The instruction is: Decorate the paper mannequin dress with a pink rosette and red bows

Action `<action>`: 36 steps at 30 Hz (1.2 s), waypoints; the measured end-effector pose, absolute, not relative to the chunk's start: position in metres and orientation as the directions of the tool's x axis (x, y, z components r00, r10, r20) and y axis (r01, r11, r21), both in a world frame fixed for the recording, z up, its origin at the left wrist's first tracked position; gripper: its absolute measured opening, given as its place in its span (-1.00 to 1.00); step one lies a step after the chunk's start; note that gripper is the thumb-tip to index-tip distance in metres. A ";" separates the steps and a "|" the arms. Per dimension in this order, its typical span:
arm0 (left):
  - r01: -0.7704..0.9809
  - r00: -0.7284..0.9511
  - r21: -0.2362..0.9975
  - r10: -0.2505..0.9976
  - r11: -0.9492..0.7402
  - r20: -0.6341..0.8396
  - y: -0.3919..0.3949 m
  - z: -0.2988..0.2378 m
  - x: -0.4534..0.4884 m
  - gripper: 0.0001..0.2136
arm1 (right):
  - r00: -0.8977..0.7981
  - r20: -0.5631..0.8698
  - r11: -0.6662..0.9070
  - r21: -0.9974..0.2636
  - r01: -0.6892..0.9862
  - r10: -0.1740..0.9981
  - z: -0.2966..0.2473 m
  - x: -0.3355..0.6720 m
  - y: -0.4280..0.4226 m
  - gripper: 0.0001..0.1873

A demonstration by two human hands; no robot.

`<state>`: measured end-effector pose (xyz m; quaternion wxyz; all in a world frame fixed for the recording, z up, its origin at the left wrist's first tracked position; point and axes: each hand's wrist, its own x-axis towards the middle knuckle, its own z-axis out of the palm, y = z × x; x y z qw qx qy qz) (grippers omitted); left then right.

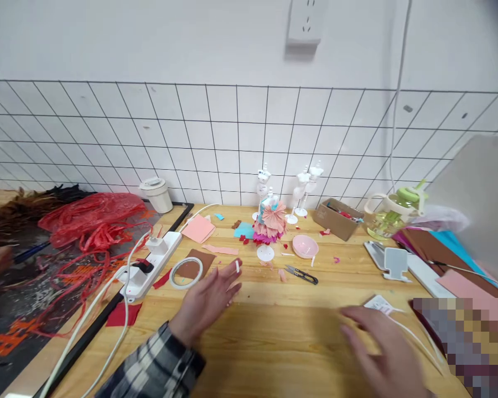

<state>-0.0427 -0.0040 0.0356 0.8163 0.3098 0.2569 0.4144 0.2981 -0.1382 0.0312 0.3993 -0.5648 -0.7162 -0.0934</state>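
Observation:
My left hand [209,298] lies flat on the wooden table [274,326], fingers stretched out, with a small strip of white tape stuck to a fingertip. It rests just right of a white tape ring [186,273] lying on brown paper. My right hand [384,348] hovers low at the lower right, fingers spread and a little blurred, close to a white cable and a small white packet [379,303]. Beyond the hands stands a small mannequin with a pink and teal paper dress [268,221]. Small black snips [302,273] lie between it and my hands.
A white power strip [151,264] with cables lies at the left beside red plastic strings [91,221]. Two bare white mannequins [305,190], a pink bowl [305,246], a cardboard box [337,217], a green-lidded jug [392,213], a phone stand [394,262] and coloured paper sheets [448,254] fill the back and right.

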 end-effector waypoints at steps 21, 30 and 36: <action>-0.588 0.735 0.411 0.673 0.696 -0.088 0.002 0.023 0.012 -0.41 | -0.174 0.859 0.490 -0.099 0.866 0.481 0.003 0.198 -0.011 -0.83; -0.500 0.684 0.679 0.726 0.537 -0.071 -0.006 0.017 0.017 -0.46 | -0.150 0.861 0.522 -0.148 0.840 0.485 -0.002 0.202 -0.010 -0.91; 0.180 0.517 0.938 0.840 -0.296 0.166 -0.003 0.005 0.013 -0.48 | 0.102 0.765 0.530 -0.530 0.663 0.636 -0.006 0.199 -0.008 -0.87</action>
